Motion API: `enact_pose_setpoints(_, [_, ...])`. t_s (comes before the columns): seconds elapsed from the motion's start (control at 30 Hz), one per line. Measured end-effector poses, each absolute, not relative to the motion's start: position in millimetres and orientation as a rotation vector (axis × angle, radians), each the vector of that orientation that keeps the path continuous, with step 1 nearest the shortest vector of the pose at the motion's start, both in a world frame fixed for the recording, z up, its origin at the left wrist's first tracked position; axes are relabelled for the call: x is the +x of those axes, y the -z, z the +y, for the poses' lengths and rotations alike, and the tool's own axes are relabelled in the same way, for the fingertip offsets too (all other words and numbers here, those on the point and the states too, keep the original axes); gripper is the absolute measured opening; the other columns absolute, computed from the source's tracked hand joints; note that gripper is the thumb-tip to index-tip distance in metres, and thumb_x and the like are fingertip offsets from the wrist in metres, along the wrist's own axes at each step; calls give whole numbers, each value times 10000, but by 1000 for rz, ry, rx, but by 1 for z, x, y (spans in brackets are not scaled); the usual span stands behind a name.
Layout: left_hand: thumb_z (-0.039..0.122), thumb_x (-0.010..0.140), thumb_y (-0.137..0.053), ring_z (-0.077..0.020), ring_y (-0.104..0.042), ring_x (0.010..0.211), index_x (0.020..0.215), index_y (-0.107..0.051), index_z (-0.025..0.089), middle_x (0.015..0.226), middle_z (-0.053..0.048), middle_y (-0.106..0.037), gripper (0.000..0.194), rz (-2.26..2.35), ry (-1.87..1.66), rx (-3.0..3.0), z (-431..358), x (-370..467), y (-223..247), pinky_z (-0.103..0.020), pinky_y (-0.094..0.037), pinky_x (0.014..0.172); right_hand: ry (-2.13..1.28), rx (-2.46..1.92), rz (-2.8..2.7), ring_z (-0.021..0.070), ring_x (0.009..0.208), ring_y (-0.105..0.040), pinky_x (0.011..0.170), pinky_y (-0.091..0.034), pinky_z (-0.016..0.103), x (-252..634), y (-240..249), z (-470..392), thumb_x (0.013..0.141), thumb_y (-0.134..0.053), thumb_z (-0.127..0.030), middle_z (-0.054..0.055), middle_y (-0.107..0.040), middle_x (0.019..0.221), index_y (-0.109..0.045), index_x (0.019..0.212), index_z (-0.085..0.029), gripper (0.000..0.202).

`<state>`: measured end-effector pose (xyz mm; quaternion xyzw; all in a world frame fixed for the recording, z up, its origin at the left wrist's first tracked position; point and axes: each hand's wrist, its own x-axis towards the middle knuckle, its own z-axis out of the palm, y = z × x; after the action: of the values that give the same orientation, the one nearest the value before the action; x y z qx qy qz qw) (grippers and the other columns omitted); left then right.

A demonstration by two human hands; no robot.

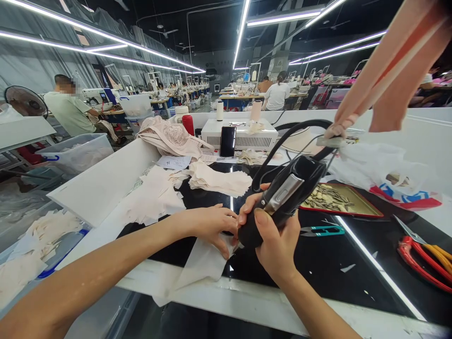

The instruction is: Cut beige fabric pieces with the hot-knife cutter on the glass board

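Gripping: right hand (280, 247) fingers clenched around black handheld tool with silver metal plate (284, 194), cord trailing from its top.
Cloth: thin off-white cloth piece (206, 261) under left hand (212, 223), by tool's lower end, near corner drooping over surface's front edge. Left fingers bent, tips down; cannot tell if pinching.
Handling: best guess, smooth cloth flat, steady tool, fingertips clear of its lower end, cord slack; drooping cloth could drag.
Surface: glossy black top with white border (318, 268); cream cloth stack (221, 180) beyond left hand, teal thread snips (325, 230) right of tool, red-rimmed gold tray (363, 203) behind snips, red-handled scissors (409, 254) far right.
Back: black phone (228, 142) upright against white vented box (212, 134).
Room: 1 person in pale green shirt (67, 110) left, 1 in white shirt (278, 97) ahead; sewing-machine rows, tube lights (242, 33).
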<state>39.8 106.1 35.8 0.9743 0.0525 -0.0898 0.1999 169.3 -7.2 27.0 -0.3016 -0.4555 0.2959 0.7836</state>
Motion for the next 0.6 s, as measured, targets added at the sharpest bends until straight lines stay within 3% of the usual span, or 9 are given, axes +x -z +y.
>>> enact_pose_setpoints(0.2, [288,850,-905,-311,-585,1309,1055,-712,191,1297,-78,-698,298,148,-10,2797,93,23,-39,-488,-427,1157,-623,-677,-978,129,599,-637,598,-584,299,169,-25,-8,903,-785,-365,-49,-684,822,-575,1072,-273,285])
enact_pose_setpoints(0.3, [210,926,-823,-241,-631,1155,1077,-680,184,1198,-62,-683,210,473,-323,2820,64,3,-32,-356,-516,997,-653,-656,-986,129,580,-630,536,-556,278,168,-25,-11,903,-790,-347,-49,-679,830,-565,1102,-281,308])
enact_pose_setpoints(0.37, [221,1019,-699,-208,-648,955,1026,-661,187,1035,-34,-671,52,727,-356,2842,41,-9,-22,-326,-534,832,-651,-651,-986,132,592,-633,531,-552,276,168,-26,-14,899,-796,-335,-49,-675,830,-568,1097,-283,307])
enact_pose_setpoints(0.43, [222,1049,-637,-211,-641,870,966,-641,179,949,-29,-654,94,762,-314,2916,23,-18,-10,-342,-538,783,-652,-660,-985,133,599,-634,539,-556,281,167,-28,-17,899,-794,-335,-46,-673,833,-577,1098,-281,299])
enact_pose_setpoints(0.6, [78,1046,-539,-209,-670,1023,1085,-638,179,1082,-48,-696,147,642,-385,2982,20,-33,8,-328,-564,897,-652,-692,-978,139,589,-628,548,-560,296,170,-34,-19,888,-787,-350,-43,-657,811,-583,1173,-285,356])
